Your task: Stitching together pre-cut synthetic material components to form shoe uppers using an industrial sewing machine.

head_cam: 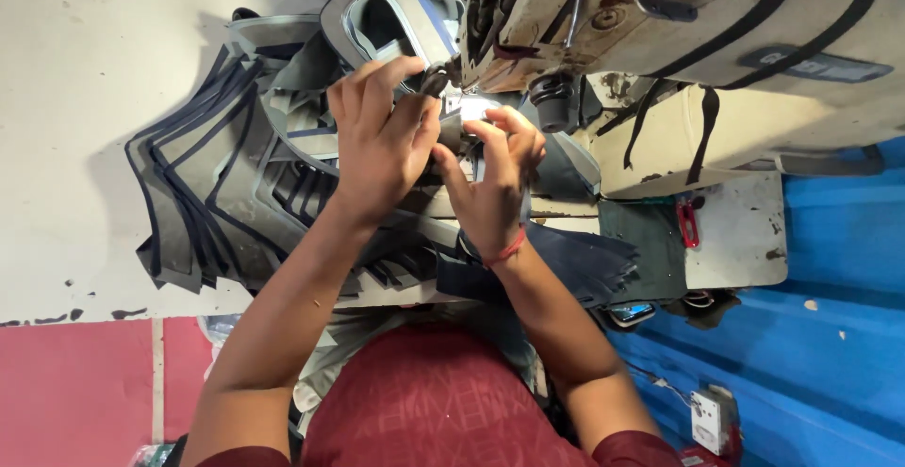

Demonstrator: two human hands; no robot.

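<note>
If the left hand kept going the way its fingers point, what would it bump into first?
Probably the sewing machine: the left hand points its fingers up toward the small dark part at the needle area. Depth is hard to judge here.

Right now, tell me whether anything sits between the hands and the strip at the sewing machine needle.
Nothing visible does. Both the left hand and right hand are already on the grey strip under the sewing machine head. The needle point itself is hidden by glare and fingers.

Both hands, left hand [377,137] and right hand [495,180], pinch grey fabric [451,132] at the sewing machine [660,43].
</note>
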